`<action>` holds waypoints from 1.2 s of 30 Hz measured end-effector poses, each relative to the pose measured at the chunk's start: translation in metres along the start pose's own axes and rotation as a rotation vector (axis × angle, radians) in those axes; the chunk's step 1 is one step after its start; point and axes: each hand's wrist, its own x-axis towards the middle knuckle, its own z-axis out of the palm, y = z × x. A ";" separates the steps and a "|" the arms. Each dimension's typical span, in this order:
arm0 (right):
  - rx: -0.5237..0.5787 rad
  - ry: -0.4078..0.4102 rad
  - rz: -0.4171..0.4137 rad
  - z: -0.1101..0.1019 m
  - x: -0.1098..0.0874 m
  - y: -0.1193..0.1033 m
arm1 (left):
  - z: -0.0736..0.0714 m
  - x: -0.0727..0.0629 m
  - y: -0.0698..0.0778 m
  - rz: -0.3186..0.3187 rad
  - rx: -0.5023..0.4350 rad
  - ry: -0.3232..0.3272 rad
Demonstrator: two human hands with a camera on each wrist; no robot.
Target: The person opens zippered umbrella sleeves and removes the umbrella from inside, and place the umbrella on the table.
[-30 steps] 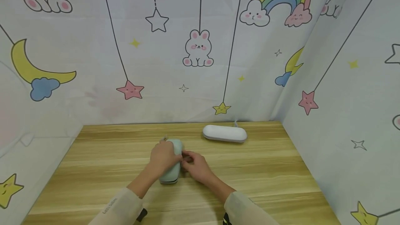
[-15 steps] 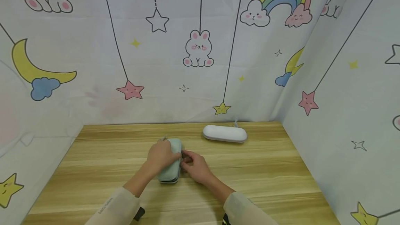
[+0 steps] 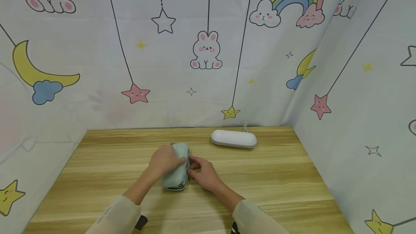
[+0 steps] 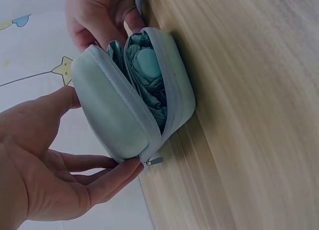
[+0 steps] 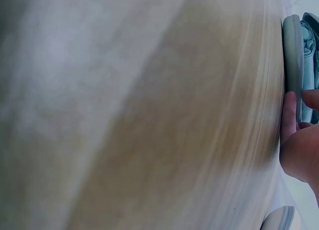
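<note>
A mint-green zip case (image 3: 176,177) lies on the table, unzipped and gaping along its right side. Inside, the left wrist view shows bunched teal cloth (image 4: 154,98) with a smooth round teal knob (image 4: 148,64), like a compact folding umbrella. My left hand (image 3: 164,160) grips the case's upper half (image 4: 107,108) between thumb and fingers, tilting it up from the lower half (image 4: 179,85). The zip pull (image 4: 155,161) hangs at one end near those fingertips. At the gaping side, my right hand (image 3: 205,173) pinches the rim, one finger lying along the lower half.
A white oblong case (image 3: 233,138) with a thin cord behind it sits at the back of the wooden table (image 3: 266,176). Printed white curtains (image 3: 175,78) enclose the back and sides. A black piece (image 3: 141,222) shows by the left sleeve.
My left hand has moved left, lifting the upper half of the zip case so the gap along its right side and front end widens. The right hand has stayed nearly still.
</note>
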 end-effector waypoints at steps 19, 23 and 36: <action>-0.005 0.002 -0.008 -0.002 0.000 0.001 | -0.017 -0.003 -0.020 0.003 -0.153 -0.076; -0.024 0.004 -0.011 -0.001 0.001 0.003 | -0.018 -0.005 -0.029 0.005 -0.188 -0.100; -0.023 0.022 -0.002 0.000 0.001 0.001 | -0.025 -0.011 -0.052 -0.063 -0.633 -0.231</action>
